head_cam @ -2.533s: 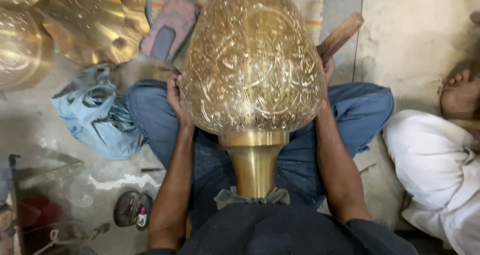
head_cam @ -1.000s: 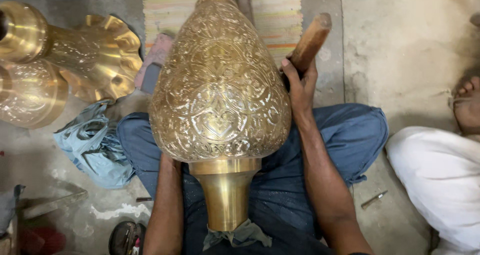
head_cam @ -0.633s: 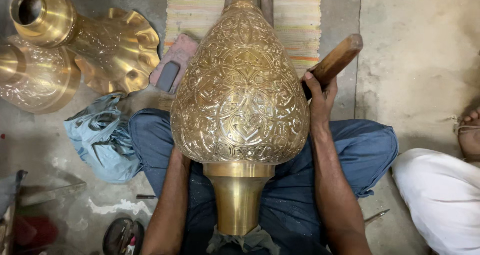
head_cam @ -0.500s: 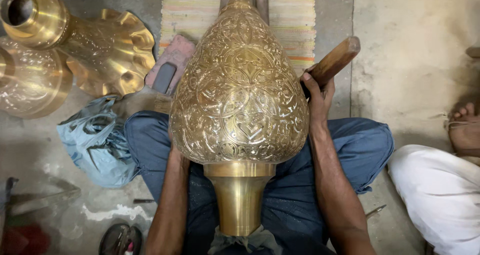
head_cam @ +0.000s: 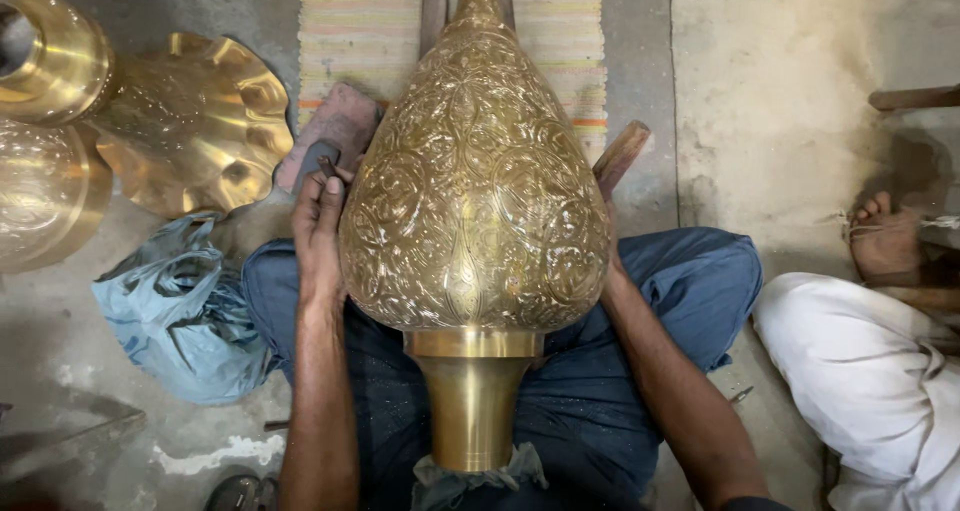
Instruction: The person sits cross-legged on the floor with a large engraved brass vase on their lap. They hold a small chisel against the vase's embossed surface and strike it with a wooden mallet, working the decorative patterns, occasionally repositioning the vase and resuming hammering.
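The engraved brass vessel [head_cam: 475,186] lies across the person's lap, its long axis running straight away from the body: pointed tip far, over the striped mat [head_cam: 365,31], and plain flared neck [head_cam: 472,396] near, toward the belly, open end stuffed with a bit of grey cloth [head_cam: 480,471]. The left hand [head_cam: 318,233] rests against the vessel's left flank, fingers narrow and pinched on a small dark tool [head_cam: 322,161] that points up by the shoulder of the bulge. The right hand is mostly hidden behind the right flank; I cannot tell how its fingers sit, though a wooden handle [head_cam: 620,158] sticks out just beyond it, so it may be gripping that. Both hands lie level with the widest part, the left plainly the more exposed. A reddish block [head_cam: 335,131] lies just beyond the left hand. Further left, a blue cloth bundle [head_cam: 175,311] sits on the floor, and beyond it other brass pieces [head_cam: 190,121], one with a fluted rim. At right another person's white-clad leg [head_cam: 870,371] and bare foot [head_cam: 885,241] are well apart from the vessel.
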Demonstrator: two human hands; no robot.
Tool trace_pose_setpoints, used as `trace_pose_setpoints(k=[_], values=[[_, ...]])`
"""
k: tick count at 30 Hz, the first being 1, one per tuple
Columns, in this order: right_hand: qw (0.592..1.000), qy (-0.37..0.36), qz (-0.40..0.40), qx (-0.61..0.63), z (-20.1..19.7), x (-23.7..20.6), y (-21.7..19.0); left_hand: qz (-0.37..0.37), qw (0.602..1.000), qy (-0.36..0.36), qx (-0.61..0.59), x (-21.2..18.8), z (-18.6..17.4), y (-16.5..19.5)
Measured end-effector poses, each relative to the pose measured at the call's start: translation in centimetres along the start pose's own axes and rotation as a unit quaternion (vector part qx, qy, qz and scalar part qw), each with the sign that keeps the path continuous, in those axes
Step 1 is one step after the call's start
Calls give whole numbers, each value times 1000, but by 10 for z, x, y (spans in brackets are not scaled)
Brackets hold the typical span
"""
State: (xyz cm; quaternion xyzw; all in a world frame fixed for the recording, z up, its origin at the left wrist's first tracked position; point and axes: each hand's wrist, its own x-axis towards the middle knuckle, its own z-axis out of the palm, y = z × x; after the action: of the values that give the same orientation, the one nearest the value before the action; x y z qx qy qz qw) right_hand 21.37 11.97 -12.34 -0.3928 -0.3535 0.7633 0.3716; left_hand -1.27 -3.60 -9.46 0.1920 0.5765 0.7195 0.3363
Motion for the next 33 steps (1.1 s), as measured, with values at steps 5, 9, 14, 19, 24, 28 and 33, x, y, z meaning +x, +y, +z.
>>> trace_pose_setpoints(k=[5,9,14,19,24,28,33], values=[[995,59,-48,-65,-3,2,-6,32,998,-2,-57,-9,-4,-11],[986,85,-57,-131,-8,1,-21,1,999,21,-50,-7,-6,-15],[990,67,-39,-118,-11,-2,-19,-41,996,4,-83,-3,-5,-14],[993,30,-60,-98,-9,-1,-7,-111,981,73,-142,-6,-2,-19],[993,50,75,-71,-7,4,-11,-147,972,26,-181,-5,2,-28],[995,17,85,-45,-4,6,-12,-104,976,5,-190,-4,5,-23],[995,29,94,37,-4,3,-12,-137,975,49,-170,-8,13,-10]])
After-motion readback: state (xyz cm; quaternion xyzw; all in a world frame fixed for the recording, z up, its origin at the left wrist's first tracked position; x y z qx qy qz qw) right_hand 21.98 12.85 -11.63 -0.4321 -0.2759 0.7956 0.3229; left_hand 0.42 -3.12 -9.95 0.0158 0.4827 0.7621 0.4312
